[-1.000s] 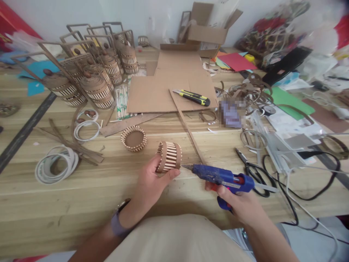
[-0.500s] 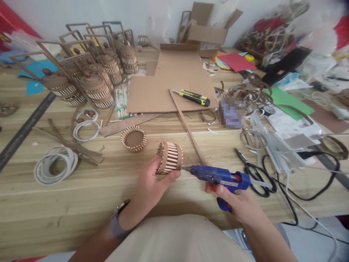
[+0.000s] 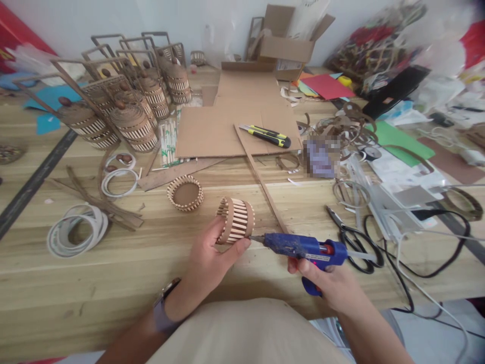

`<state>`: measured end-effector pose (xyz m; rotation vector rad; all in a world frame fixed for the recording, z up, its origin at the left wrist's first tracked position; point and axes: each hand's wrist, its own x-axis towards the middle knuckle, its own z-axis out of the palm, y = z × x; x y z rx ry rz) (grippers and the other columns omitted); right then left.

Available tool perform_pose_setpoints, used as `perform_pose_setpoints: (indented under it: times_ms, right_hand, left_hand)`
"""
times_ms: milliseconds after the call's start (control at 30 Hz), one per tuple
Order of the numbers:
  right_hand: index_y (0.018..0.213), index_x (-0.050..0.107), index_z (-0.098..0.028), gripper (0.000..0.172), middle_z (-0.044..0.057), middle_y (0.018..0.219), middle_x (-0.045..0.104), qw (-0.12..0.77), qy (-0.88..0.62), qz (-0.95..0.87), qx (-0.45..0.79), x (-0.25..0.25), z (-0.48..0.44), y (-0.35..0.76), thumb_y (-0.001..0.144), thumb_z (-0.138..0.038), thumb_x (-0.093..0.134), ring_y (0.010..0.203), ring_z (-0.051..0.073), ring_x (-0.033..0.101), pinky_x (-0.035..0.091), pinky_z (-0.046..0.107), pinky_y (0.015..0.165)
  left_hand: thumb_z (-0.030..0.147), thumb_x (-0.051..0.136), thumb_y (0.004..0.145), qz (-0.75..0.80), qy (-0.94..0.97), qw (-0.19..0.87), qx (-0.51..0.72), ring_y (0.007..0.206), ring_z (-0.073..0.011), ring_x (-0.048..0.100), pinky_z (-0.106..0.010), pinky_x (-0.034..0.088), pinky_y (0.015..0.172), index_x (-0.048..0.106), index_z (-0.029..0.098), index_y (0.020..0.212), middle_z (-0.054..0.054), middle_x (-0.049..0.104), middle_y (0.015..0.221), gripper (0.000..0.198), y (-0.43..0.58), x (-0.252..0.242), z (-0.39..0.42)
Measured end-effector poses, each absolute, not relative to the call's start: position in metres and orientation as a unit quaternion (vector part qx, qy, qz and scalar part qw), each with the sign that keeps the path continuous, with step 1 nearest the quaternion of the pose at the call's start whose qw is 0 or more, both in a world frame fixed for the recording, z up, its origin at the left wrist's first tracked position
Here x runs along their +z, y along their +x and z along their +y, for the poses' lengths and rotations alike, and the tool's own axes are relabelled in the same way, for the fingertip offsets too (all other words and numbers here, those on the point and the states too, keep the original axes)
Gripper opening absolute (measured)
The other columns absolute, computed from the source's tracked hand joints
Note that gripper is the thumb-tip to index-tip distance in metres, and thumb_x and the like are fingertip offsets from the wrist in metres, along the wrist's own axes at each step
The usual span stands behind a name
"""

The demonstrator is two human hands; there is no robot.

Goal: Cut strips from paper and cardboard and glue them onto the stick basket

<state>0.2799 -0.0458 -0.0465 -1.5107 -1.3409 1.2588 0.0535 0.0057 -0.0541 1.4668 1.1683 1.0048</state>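
Observation:
My left hand point(image 3: 215, 253) is closed on a small round basket point(image 3: 238, 220) of pale sticks and brown cardboard bands, tipped on its side with the thumb along its lower edge. In my right hand point(image 3: 326, 280) is a blue glue gun point(image 3: 299, 246), a clear glue stick poking out of its back. Its metal nozzle points left and meets, or nearly meets, the basket's lower right rim. Behind the left hand a second, similar basket point(image 3: 185, 193) sits upright on the table. A thin brown strip point(image 3: 261, 182) lies slantwise beyond the glue gun.
A yellow and black utility knife point(image 3: 265, 135) rests on a cardboard sheet point(image 3: 212, 126). Black-handled scissors point(image 3: 359, 247) and loose cables point(image 3: 401, 273) lie at right. White tape rolls point(image 3: 78, 230) are at left, with several lidded stick lanterns point(image 3: 132, 124) behind them.
The nozzle has shifted slightly left and down against the basket's rim. Both hands keep their hold, and the rest of the table looks the same.

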Motion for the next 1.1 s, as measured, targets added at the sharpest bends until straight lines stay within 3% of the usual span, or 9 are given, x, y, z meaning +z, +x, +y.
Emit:
perform_pose_setpoints:
  times_ms: [633, 1100]
  right_hand:
    - [0.067, 0.063, -0.020, 0.061, 0.003, 0.062, 0.058, 0.361, -0.654, -0.479, 0.461, -0.038, -0.051, 0.273, 0.066, -0.081, 0.066, 0.057, 0.016, 0.052, 0.045, 0.027, 0.051]
    - [0.068, 0.068, -0.020, 0.058, 0.005, 0.063, 0.065, 0.373, -0.643, -0.517, 0.425, -0.032, -0.052, 0.270, 0.071, -0.078, 0.065, 0.060, 0.018, 0.061, 0.053, 0.028, 0.054]
  left_hand:
    - [0.027, 0.068, 0.085, 0.467, 0.622, 0.463, 0.426, 0.090, -0.0176, 0.066, -0.026, 0.049, 0.080, 0.071, 0.022, 0.097, -0.001, 0.072, 0.097, 0.013, 0.050, -0.055, 0.004]
    - [0.029, 0.068, 0.083, 0.472, 0.618, 0.467, 0.421, 0.088, -0.0191, 0.067, -0.027, 0.050, 0.078, 0.071, 0.021, 0.096, -0.002, 0.072, 0.095, 0.016, 0.050, -0.052, 0.003]
